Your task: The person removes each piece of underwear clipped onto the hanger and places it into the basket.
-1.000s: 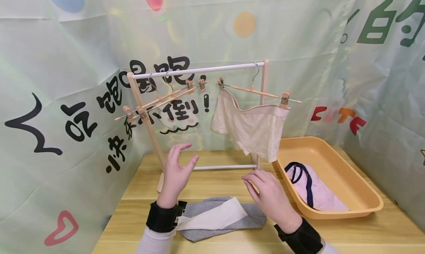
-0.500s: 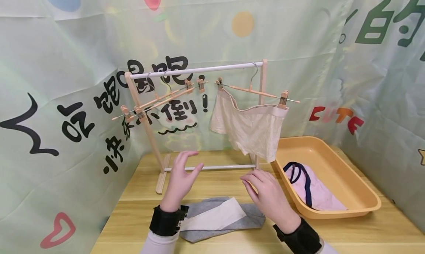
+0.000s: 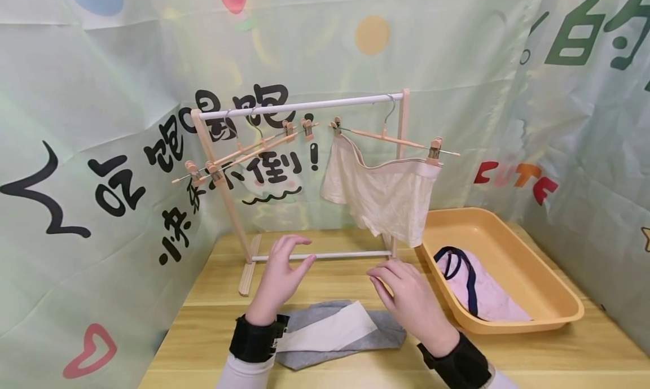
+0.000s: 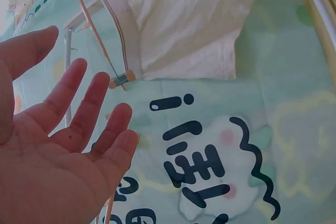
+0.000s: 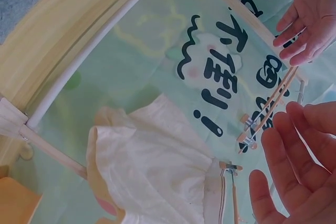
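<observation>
In the head view my left hand [image 3: 278, 276] hovers over the table with relaxed fingers and the thumb apart, holding nothing. My right hand [image 3: 411, 298] is to its right, fingers loosely bent and also holding nothing. Below and between them lies a folded grey and white cloth [image 3: 340, 332]. Behind the hands, cream shorts [image 3: 388, 194] hang from a clip hanger [image 3: 386, 138] on a small drying rack [image 3: 304, 105]. Both wrist views show the palms with nothing in them, and the shorts [image 4: 184, 24] appear beyond the left hand [image 4: 68, 124].
Two bare clip hangers [image 3: 254, 149] hang on the rack's left side. At the right stands an orange tray [image 3: 528, 270] holding a pink cloth [image 3: 490, 293] with dark blue straps. A printed curtain [image 3: 457, 67] encloses the wooden table [image 3: 203, 344] at the back and sides.
My left hand has moved down and slightly right, away from the rack's left post. The right hand has barely moved. The garments and hangers stay as they were.
</observation>
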Action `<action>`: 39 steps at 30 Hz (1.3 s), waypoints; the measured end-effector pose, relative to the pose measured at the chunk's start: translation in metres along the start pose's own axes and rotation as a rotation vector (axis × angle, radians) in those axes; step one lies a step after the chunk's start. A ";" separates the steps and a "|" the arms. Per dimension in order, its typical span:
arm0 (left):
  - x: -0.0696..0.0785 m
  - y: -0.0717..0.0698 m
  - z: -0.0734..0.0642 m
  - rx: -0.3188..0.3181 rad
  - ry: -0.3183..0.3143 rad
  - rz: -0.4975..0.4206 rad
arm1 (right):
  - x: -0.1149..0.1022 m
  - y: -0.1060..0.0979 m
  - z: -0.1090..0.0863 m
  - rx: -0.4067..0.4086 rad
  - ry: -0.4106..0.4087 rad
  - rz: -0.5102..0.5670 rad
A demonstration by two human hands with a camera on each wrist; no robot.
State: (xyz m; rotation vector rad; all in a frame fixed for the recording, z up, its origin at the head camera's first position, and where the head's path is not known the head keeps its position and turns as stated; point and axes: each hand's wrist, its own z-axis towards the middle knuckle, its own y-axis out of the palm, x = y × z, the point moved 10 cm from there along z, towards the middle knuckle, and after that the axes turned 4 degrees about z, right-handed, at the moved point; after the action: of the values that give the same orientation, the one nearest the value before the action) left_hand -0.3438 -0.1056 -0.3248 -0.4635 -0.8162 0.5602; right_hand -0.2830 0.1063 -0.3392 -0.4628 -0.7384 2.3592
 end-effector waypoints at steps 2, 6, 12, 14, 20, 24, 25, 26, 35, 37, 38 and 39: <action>0.000 0.001 0.000 -0.005 0.006 0.004 | 0.000 0.003 0.000 -0.015 0.001 -0.007; 0.001 0.002 0.000 -0.013 0.015 0.008 | -0.001 0.011 0.000 -0.051 0.007 -0.015; 0.004 0.003 0.001 -0.019 0.035 0.011 | -0.006 0.026 -0.004 -0.102 -0.004 -0.009; 0.004 0.003 0.002 -0.020 0.039 0.012 | -0.007 0.032 -0.006 -0.126 -0.008 0.000; 0.005 0.004 0.001 -0.030 0.033 0.018 | -0.012 0.048 -0.011 -0.188 -0.024 0.006; 0.005 0.005 0.000 -0.037 0.033 0.015 | -0.018 0.058 -0.016 -0.219 -0.049 -0.002; 0.006 0.005 0.000 -0.038 0.034 0.012 | -0.019 0.061 -0.017 -0.235 -0.051 -0.003; 0.006 0.006 0.000 -0.039 0.037 0.013 | -0.020 0.065 -0.019 -0.255 -0.052 -0.003; 0.007 0.007 -0.001 -0.055 0.043 0.002 | -0.035 0.104 -0.032 -0.470 -0.122 -0.032; 0.006 0.008 -0.002 -0.060 0.037 0.004 | -0.038 0.112 -0.035 -0.516 -0.139 -0.032; 0.006 0.008 -0.002 -0.062 0.035 0.006 | -0.039 0.116 -0.036 -0.536 -0.145 -0.029; 0.006 0.008 -0.003 -0.060 0.037 0.007 | -0.039 0.119 -0.036 -0.553 -0.149 -0.019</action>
State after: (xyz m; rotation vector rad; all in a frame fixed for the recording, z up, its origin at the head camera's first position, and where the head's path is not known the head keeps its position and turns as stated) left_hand -0.3408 -0.0963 -0.3278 -0.5301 -0.7984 0.5329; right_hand -0.2897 0.0172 -0.4342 -0.5047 -1.4694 2.1663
